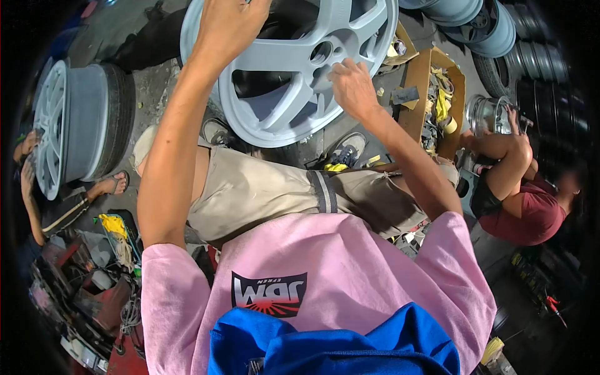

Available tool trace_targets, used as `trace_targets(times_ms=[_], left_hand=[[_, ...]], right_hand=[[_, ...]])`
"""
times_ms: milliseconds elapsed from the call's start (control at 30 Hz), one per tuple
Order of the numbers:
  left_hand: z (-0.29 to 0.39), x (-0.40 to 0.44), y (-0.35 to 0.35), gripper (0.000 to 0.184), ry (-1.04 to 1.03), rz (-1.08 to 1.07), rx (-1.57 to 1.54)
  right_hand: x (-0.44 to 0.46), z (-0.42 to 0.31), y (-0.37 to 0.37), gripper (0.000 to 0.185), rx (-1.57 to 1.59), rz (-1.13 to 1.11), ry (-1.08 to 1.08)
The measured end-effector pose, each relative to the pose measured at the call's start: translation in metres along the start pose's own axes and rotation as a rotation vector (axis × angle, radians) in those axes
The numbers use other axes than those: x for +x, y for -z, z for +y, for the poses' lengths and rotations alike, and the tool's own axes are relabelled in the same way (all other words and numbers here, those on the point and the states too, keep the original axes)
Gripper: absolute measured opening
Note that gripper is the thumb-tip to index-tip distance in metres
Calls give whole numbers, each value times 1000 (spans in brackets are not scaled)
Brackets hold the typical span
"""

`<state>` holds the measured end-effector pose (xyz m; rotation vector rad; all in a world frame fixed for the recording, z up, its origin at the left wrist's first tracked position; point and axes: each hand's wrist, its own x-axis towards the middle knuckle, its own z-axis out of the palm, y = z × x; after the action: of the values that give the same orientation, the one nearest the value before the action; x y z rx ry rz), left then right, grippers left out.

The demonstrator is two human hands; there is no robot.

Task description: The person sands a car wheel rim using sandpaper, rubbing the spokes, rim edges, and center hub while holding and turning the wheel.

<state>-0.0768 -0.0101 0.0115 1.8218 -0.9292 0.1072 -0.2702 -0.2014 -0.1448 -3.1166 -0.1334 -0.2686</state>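
A large grey wheel rim with wide spokes lies in front of my knees, face up towards me. My left hand is over the rim's upper left part, cut by the top edge of the view; its fingers are mostly out of sight. Near the centre hole, my right hand rests on or just above a spoke with its fingers curled together. Whatever is between those fingers, if anything, is too small to make out.
A cardboard box of scraps stands right of the rim. Another rim with a tyre is at the left beside a co-worker's hands. A person in a dark red shirt crouches at the right. Tools and cables lie lower left.
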Motion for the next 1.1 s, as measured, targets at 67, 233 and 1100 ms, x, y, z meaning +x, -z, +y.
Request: trace_targets(times_ms=[67, 233, 1100], left_hand=[[0, 0, -1, 26, -36, 18, 50], [0, 2, -2, 27, 48, -20, 31], [-9, 3, -10, 20, -15, 12, -29]], right_hand=[[2, -13, -7, 20, 580, -38, -254], [-6, -9, 3, 19, 553, -24, -234], [16, -40, 15, 20, 1220, -26, -680]])
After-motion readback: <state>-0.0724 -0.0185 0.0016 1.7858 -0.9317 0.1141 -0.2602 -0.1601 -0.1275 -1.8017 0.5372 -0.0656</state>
